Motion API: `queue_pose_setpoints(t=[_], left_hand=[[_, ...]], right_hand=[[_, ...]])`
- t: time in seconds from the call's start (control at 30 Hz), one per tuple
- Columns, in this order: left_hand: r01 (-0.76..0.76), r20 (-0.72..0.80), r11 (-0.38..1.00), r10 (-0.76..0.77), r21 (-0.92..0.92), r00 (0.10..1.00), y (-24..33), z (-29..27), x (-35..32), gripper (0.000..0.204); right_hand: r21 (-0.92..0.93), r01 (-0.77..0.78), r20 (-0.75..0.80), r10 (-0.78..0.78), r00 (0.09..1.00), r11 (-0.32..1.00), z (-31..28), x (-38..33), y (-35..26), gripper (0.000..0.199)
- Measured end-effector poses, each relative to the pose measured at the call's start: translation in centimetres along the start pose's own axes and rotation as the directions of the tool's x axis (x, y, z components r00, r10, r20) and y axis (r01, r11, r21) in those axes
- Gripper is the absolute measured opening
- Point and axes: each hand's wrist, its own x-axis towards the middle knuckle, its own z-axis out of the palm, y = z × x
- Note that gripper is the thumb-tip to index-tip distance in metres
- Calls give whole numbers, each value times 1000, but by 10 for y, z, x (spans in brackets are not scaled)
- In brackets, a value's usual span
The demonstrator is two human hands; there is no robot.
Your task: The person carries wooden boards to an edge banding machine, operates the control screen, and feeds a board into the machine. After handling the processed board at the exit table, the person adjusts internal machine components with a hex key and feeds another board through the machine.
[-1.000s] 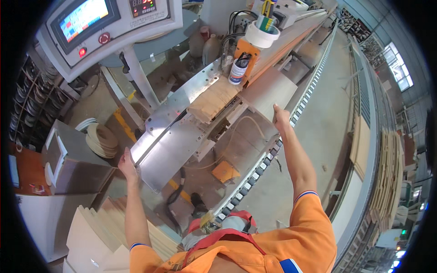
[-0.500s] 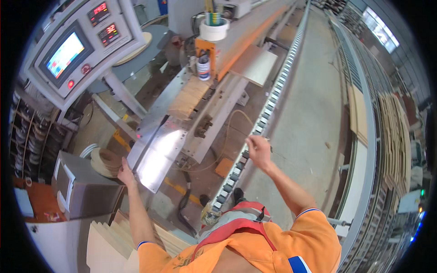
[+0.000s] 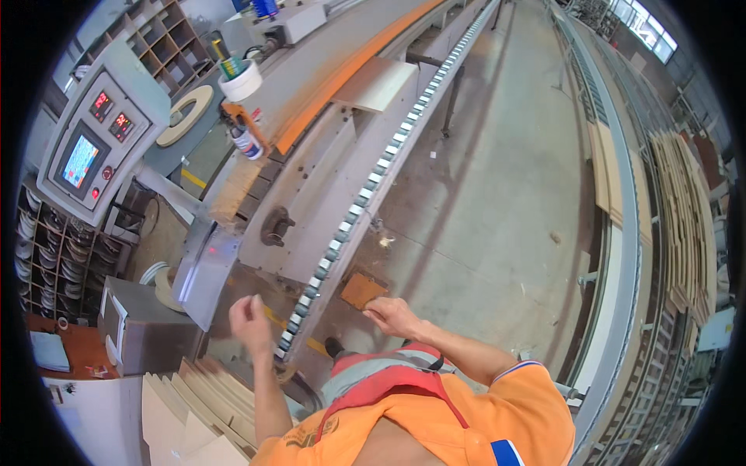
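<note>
My left hand [image 3: 250, 320] is raised in front of me, slightly blurred, with its fingers curled in and nothing visible in them. It is apart from the bright metal plate [image 3: 203, 276] at the near end of the machine. To the right, my right hand [image 3: 392, 317] has its thumb and fingers pressed together, and no object shows between them. Between and beyond the hands runs a long rail of small black and white roller blocks [image 3: 336, 247]. The right hand appears just above a brown board piece [image 3: 363, 291] lying low by the rail.
A control panel [image 3: 81, 159] with a lit screen stands at left. A white tub [image 3: 242, 81] and a bottle [image 3: 247, 144] sit on the machine. Upright boards [image 3: 186, 412] lean near my left forearm, beside a box [image 3: 151, 326]. Stacked boards [image 3: 680, 225] and a long rail [image 3: 639, 233] line the right.
My left hand has left the metal plate's edge and moved right. My right hand has come away from the roller rail, lower and nearer to me. The view has turned right.
</note>
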Motion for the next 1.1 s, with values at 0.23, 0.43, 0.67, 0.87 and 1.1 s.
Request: queue_pose_setpoints(t=[0.23,0.43,0.67,0.87,1.1], left_hand=[[-315,335,943,265,106,904,81,145,-2,44],[-375,407,926,324,50,854,133,247,22,52],[-357,409,934,320,14,855,196,334,57,52],[-250,433,962,272,-110,859,241,423,95,51],[-244,433,966,256,-84,864,292,513,138,52]], right_hand=[[-25,-434,-225,418,880,900,-88,-139,71,21],[69,-723,-409,680,608,688,-137,-203,140,24],[-34,-717,-252,688,681,697,-185,-132,191,28],[33,-852,-100,850,517,522,-267,-66,268,29],[801,-597,-2,996,-86,-51,-339,-133,395,18]])
